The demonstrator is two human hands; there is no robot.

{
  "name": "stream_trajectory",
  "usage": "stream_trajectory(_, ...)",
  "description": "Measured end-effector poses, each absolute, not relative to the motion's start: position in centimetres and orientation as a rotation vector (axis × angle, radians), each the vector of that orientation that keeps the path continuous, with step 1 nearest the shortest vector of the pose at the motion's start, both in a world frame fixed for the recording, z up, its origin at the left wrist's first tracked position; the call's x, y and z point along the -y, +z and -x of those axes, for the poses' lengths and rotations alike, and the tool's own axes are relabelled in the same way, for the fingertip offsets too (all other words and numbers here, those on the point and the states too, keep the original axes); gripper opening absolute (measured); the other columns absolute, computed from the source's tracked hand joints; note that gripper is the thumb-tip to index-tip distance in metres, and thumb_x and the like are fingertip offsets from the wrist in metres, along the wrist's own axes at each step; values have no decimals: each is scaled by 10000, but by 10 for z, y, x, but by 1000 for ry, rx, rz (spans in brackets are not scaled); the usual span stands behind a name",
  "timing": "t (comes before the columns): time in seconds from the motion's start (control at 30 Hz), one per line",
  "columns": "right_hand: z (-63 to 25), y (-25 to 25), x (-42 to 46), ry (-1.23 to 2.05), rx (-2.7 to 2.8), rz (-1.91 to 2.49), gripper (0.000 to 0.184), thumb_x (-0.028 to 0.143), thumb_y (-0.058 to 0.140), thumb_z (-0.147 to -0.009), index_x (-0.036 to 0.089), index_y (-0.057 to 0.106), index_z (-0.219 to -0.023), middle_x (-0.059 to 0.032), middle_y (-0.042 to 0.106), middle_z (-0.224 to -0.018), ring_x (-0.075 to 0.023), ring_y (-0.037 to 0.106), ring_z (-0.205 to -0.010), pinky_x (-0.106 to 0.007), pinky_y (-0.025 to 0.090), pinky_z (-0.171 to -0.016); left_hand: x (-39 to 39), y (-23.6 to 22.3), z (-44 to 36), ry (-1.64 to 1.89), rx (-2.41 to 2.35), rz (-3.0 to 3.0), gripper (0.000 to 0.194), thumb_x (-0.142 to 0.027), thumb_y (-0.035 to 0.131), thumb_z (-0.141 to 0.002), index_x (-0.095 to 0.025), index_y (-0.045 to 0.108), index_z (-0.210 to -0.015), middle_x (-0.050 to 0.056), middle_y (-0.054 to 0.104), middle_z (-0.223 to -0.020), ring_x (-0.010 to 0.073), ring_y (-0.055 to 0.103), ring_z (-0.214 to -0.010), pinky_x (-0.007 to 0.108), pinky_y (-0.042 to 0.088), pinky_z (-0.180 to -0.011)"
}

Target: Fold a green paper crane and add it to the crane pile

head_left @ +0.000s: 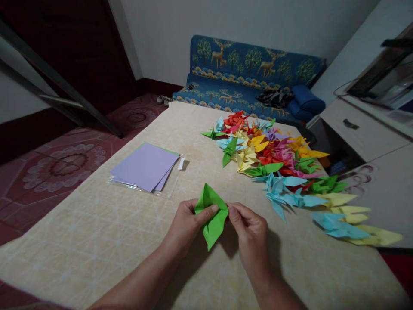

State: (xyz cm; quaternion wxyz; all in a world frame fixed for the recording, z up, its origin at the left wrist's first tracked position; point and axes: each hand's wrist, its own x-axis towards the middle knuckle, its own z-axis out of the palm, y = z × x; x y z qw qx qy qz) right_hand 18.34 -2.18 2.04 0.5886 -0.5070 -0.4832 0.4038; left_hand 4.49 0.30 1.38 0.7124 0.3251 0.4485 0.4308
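Observation:
A green piece of folded paper (215, 221) is held above the table, its upper and lower points spread like a diamond. My left hand (190, 219) grips it from the left, thumb pressed on its middle and the other fingers hidden behind. With thumb and fingers pinched together, my right hand (248, 224) holds the paper's right corner. Several finished paper cranes (267, 150) in red, yellow, green, blue, pink and purple lie heaped to the right. On the left rests a stack of purple paper sheets (145, 165), with a green edge showing beneath.
A patterned cream cloth covers the table (97, 232). Clear plastic wrapping (167, 189) lies under the sheets, beside a small white scrap (181, 163). Behind the table stands a blue sofa (238, 86); a white cabinet (371, 125) is at the right, a metal ladder (64, 86) at the left.

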Motion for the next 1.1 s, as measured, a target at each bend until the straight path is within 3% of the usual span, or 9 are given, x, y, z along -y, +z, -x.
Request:
stream_trajectory(0.23, -183, 16, 22, 1008, 1084, 1256, 131, 316, 720, -776, 188, 741, -759, -32, 714, -702, -162, 651, -648, -227, 523, -585, -4, 19, -45, 995, -1023, -765, 332, -337, 904, -549, -100, 747, -719, 22, 664, -597, 75, 538, -508, 180, 428, -498)
stream_trajectory(0.47, -180, 14, 22, 1104, 1010, 1276, 149, 323, 763, -728, 181, 734, -763, -25, 707, -679, -142, 641, -612, -214, 517, -562, -3, 16, -45, 950, -1019, -738, 398, -357, 910, -525, -87, 704, -733, 21, 635, -616, 83, 528, -523, 194, 417, -501)
stream_trajectory(0.7, -180, 17, 19, 1238, 919, 1244, 164, 285, 811, -657, 180, 712, -735, 2, 699, -667, -113, 627, -587, -186, 508, -543, -2, 18, -44, 939, -1010, -847, 380, -427, 819, -661, -101, 649, -757, -8, 564, -618, 81, 482, -551, 192, 388, -514)
stream_trajectory(0.87, -182, 14, 19, 1260, 907, 1249, 161, 257, 825, -631, 182, 706, -711, 15, 685, -649, -99, 611, -566, -175, 497, -530, -2, 21, -43, 946, -989, -870, 287, -385, 729, -772, -114, 641, -812, 0, 575, -687, 87, 511, -612, 185, 405, -560)
stream_trajectory(1.1, -186, 15, 20, 1247, 967, 1270, 164, 332, 793, -682, 182, 727, -698, -3, 678, -610, -117, 600, -539, -202, 492, -508, -1, 17, -43, 891, -959, -797, 339, -386, 775, -737, -114, 609, -854, 6, 594, -673, 99, 537, -568, 212, 437, -544)
